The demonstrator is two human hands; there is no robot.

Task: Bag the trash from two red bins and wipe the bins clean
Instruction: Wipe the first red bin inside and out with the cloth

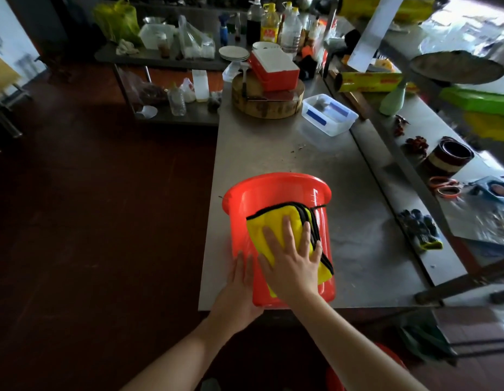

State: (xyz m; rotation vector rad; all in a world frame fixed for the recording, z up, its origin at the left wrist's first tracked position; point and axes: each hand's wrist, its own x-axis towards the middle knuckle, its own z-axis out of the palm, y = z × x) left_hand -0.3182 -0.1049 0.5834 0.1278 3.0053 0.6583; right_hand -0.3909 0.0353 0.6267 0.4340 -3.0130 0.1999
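Observation:
A red bin [262, 190] lies on its side at the near edge of the steel table [273, 148], its rim pointing away from me. A folded yellow cloth with black edging [269, 220] lies on the bin's upturned wall. My right hand [291, 258] presses flat on the cloth with fingers spread. My left hand [239, 286] steadies the bin's base end from the left, fingers straight against its side. A second red bin [334, 376] shows partly on the floor below, behind my right forearm.
On the table beyond the bin stand a round wooden chopping block [266, 104] with a red box on it and a clear plastic container [328, 114]. A raised shelf on the right holds gloves [421, 230], scissors and wrap rolls. Dark floor lies to the left.

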